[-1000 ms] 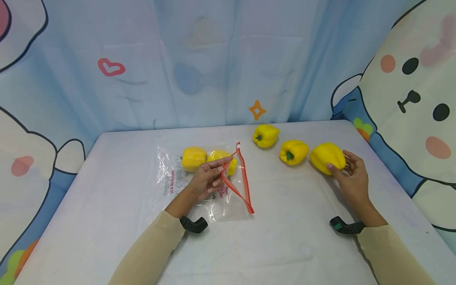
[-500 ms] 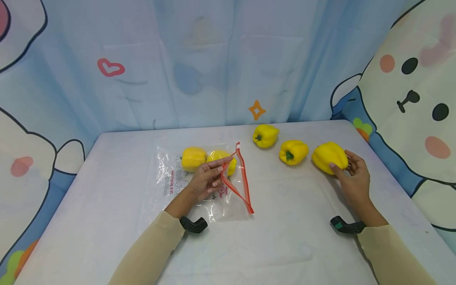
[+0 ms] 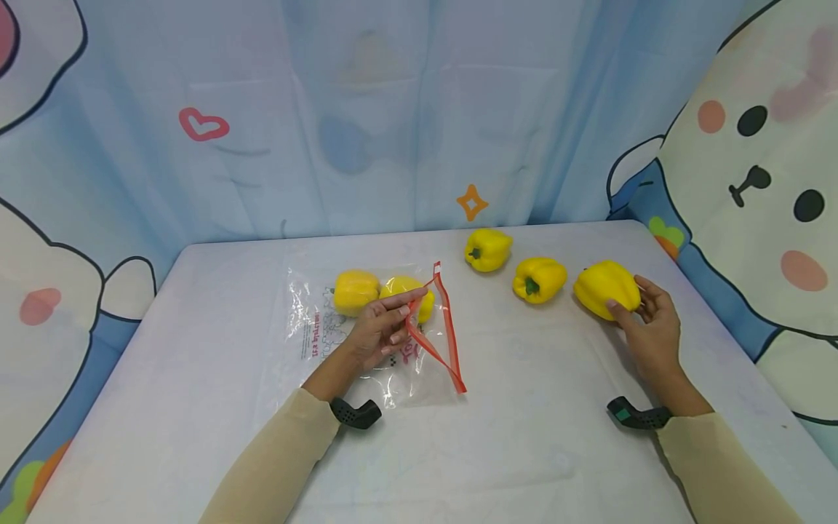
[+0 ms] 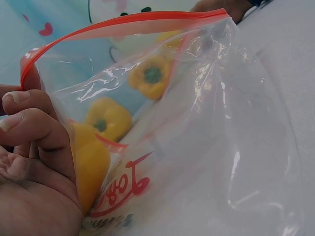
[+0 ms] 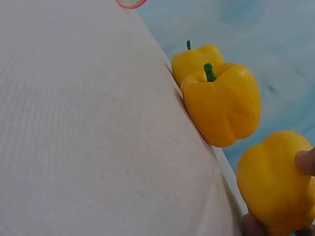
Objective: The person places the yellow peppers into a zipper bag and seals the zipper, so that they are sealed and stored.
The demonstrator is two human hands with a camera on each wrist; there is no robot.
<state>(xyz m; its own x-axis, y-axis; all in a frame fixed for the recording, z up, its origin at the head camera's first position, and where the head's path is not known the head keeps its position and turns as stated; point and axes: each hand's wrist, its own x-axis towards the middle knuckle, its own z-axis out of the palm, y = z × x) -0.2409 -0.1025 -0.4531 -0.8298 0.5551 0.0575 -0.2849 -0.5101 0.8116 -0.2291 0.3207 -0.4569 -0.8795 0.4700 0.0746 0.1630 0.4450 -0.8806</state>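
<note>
A clear zip bag (image 3: 425, 382) with a red-edged mouth lies on the table, its mouth spread toward the right. Two yellow bell peppers are inside, one (image 3: 356, 291) plainly visible and the other partly behind my left hand (image 3: 382, 327). That hand holds the bag at its red rim (image 4: 133, 16), fingers bent against the plastic in the left wrist view. At the right, my right hand (image 3: 648, 327) grips another yellow bell pepper (image 3: 605, 289) between thumb and fingers, close over the table. The thumb shows on its side in the right wrist view.
Two more yellow bell peppers lie between the bag and my right hand: one (image 3: 487, 249) at the back edge, one (image 3: 540, 280) nearer. A white cloth covers the table (image 3: 511, 437). Behind it hangs a blue printed curtain (image 3: 366, 145).
My right hand has shifted slightly to the right with the bell pepper, then stays almost still. My left hand and the bag keep their place.
</note>
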